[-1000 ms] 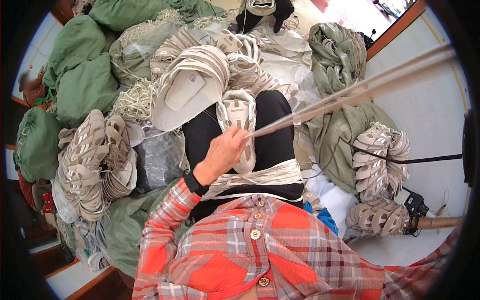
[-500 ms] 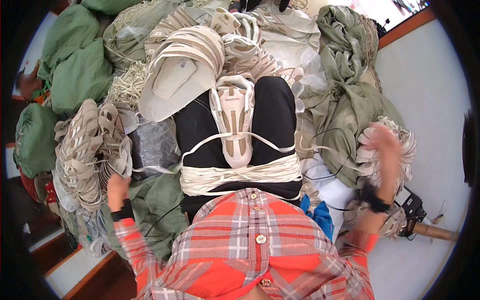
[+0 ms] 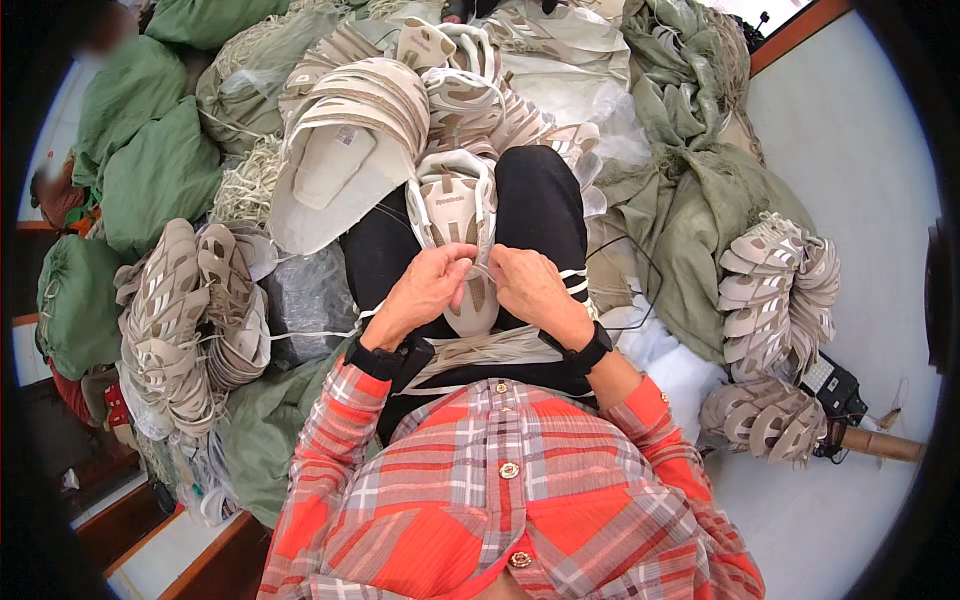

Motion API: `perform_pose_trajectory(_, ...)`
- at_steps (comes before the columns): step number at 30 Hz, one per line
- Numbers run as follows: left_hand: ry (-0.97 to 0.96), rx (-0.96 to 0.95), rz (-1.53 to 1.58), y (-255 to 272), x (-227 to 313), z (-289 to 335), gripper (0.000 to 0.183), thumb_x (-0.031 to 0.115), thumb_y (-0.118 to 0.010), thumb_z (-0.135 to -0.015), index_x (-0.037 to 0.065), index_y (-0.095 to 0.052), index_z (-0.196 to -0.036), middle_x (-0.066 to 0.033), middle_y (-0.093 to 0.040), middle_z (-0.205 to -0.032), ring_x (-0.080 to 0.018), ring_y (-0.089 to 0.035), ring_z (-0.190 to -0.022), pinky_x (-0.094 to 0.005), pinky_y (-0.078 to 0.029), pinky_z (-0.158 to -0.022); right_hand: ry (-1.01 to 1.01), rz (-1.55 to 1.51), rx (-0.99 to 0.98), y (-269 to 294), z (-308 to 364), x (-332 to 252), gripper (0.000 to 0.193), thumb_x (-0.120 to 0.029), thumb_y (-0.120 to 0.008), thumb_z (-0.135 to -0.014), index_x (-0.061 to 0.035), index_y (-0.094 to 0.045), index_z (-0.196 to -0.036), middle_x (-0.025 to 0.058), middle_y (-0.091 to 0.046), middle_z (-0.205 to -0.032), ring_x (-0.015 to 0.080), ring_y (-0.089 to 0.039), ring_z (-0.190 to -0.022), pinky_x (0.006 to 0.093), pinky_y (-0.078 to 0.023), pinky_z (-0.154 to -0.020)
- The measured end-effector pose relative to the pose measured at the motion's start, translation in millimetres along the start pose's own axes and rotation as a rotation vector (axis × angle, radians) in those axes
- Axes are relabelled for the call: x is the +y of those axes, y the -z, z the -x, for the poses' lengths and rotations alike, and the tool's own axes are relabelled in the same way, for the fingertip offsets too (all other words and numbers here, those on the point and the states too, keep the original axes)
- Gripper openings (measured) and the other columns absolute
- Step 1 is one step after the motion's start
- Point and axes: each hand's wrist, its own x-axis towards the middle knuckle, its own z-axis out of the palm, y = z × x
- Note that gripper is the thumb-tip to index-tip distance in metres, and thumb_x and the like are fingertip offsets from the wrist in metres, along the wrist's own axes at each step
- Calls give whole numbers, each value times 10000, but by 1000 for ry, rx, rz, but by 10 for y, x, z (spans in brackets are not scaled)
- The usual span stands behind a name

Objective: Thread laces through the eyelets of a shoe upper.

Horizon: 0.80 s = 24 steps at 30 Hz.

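Observation:
A beige and white shoe upper point(image 3: 452, 205) lies between my knees, its toe toward me. My left hand point(image 3: 425, 290) and my right hand point(image 3: 530, 288) meet over its lower middle, fingertips pinched close together. Both grip a thin cream shoelace point(image 3: 482, 268) there, mostly hidden by the fingers. A bundle of loose cream shoelaces point(image 3: 480, 350) lies across my lap, just below the toe and partly covered by my forearms.
A stack of uppers point(image 3: 345, 150) leans beyond my left knee. More uppers are piled at left point(image 3: 170, 320) and right point(image 3: 765, 290). Green sacks point(image 3: 150, 150) stand far left. A black device point(image 3: 835, 390) sits at right, beside a wooden pole point(image 3: 880, 443).
Both hands have come inward from far left and far right to meet over the shoe upper. The lace that was stretched out sideways is now gathered between the fingers.

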Motion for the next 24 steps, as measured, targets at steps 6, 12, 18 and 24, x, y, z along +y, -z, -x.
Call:
perform_pose_trajectory(6, 61, -49, -46, 94, 68, -200, 252, 134, -439, -950, -47, -578, -1056, 22, -507, -568, -52, -457, -503, -218, -377, -487, -48, 95, -26, -34, -114, -3, 125, -57, -544, -705, 23, -543, -800, 234, -606, -718, 414, -608, -707, 476, -490, -645)
perform_pose_trajectory(12, 85, -131, 196, 274, 71, -319, 195, 150, -451, -955, 42, -608, -992, 31, -522, -583, -49, -465, -507, -210, -361, -471, -158, -235, 92, -84, -303, 32, 117, -81, -524, -746, 18, -547, -687, 218, -599, -642, 365, -618, -627, 462, -494, -578)
perform_pose_trajectory(18, 15, -399, -455, 324, 182, -471, 213, 112, -427, -858, -18, -576, -778, -86, -550, -556, -177, -549, -513, -369, -444, -515, -126, -224, 60, -356, -125, 231, 170, -55, -466, -858, 43, -578, -777, 145, -638, -638, 188, -666, -565, 328, -531, -491)
perform_pose_trajectory(24, -183, -539, -978, 91, 187, -730, 122, 83, -623, -648, -18, -665, -702, -178, -629, -654, -296, -636, -609, -416, -477, -512, -234, -177, -162, -162, 83, 87, 183, -50, -465, -877, 98, -573, -869, 147, -638, -672, 206, -669, -585, 314, -543, -497)
